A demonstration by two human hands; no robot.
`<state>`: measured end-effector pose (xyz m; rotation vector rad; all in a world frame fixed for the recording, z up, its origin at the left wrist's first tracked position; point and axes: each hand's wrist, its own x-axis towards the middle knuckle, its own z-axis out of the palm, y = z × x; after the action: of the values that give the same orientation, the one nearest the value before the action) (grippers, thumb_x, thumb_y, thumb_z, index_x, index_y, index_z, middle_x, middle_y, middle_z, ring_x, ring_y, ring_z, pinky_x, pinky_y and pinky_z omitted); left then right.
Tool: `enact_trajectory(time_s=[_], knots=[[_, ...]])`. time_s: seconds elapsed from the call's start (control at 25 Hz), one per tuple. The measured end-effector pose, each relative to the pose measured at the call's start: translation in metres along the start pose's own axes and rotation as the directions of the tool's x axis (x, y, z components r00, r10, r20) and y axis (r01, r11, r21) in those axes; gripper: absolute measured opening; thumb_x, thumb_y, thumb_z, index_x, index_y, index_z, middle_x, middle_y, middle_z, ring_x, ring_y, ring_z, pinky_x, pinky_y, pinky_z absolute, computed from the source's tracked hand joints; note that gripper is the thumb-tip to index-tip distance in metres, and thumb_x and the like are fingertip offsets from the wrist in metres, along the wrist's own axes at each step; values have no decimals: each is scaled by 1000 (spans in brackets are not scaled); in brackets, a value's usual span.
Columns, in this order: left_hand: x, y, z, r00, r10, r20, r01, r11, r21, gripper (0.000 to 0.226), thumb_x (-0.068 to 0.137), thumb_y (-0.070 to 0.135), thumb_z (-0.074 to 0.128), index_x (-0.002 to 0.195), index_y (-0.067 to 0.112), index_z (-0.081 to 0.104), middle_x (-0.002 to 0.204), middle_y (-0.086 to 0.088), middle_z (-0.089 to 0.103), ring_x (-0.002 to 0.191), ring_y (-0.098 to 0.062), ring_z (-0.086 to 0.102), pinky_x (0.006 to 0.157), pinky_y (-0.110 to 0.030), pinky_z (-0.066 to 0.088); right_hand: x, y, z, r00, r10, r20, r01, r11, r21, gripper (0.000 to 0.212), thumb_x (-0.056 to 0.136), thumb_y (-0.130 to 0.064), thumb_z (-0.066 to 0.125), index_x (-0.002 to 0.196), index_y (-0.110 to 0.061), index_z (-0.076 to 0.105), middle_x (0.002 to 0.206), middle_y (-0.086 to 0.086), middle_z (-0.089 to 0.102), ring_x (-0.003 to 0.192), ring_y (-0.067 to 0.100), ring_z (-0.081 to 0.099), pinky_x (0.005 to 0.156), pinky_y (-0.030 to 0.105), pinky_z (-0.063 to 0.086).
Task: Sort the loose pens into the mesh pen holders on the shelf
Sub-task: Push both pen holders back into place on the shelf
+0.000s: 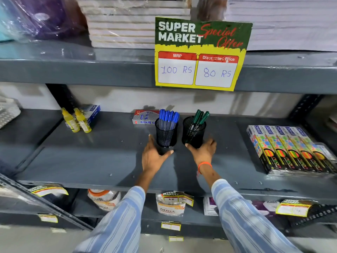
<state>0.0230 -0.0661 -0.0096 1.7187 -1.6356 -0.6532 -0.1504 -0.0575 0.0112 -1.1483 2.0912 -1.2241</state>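
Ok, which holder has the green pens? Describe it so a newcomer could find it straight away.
Start at the yellow price sign hanging from the upper shelf and drop to the grey shelf below it. Two black mesh holders stand there side by side; take the right one, by the right hand. Its pens have green caps, while its neighbour holds blue-capped pens.

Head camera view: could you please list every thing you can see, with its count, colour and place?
Mesh pen holders: two, black, middle shelf centre.
Blue pens: a bunch, in the left holder.
Green pens: several, in the right holder.
Glue bottles: two, yellow, shelf left.
Pencil boxes: five, multicoloured, shelf right.
Price sign: one, green and yellow, upper shelf edge.
Paper stacks: white, top shelf.
Hands: left hand beside the blue holder, right hand against the green holder.
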Motion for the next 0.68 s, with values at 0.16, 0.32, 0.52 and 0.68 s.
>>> enact_trajectory(time_s=[0.16, 0.32, 0.52, 0.68], knots=[[25, 8, 7, 998, -41, 42, 46, 990, -131, 118, 60, 44, 84, 147, 15, 10, 152, -9, 32, 135, -29, 38, 105, -46, 41, 19, -4, 9, 993, 73, 89, -76, 997, 30, 106, 57, -19, 87, 138, 2, 22, 142, 25, 36, 133, 37, 35, 112, 47, 31], [34, 6, 10, 1000, 1, 19, 2, 986, -164, 96, 63, 35, 83, 139, 18, 28, 133, -9, 55, 121, -32, 52, 94, -46, 48, 21, -4, 13, 997, 66, 36, -68, 996, 49, 86, 58, -18, 86, 127, -2, 37, 131, 20, 51, 120, 37, 51, 99, 45, 45], [21, 2, 6, 999, 48, 3, -46, 972, -231, 81, 62, 25, 85, 129, 13, 41, 125, -13, 59, 115, -33, 56, 92, -47, 49, -3, 4, 2, 1000, 20, -10, -19, 998, 62, 75, 59, -19, 85, 120, -4, 45, 123, 19, 58, 113, 36, 55, 95, 47, 48], [-13, -7, 3, 995, 98, -18, -99, 975, -197, 80, 63, 29, 84, 128, 8, 42, 123, -17, 58, 113, -35, 54, 91, -49, 48, -37, 18, -14, 999, -3, -33, 4, 999, 45, 78, 61, -19, 85, 124, -3, 42, 123, 21, 58, 113, 38, 54, 94, 49, 48]])
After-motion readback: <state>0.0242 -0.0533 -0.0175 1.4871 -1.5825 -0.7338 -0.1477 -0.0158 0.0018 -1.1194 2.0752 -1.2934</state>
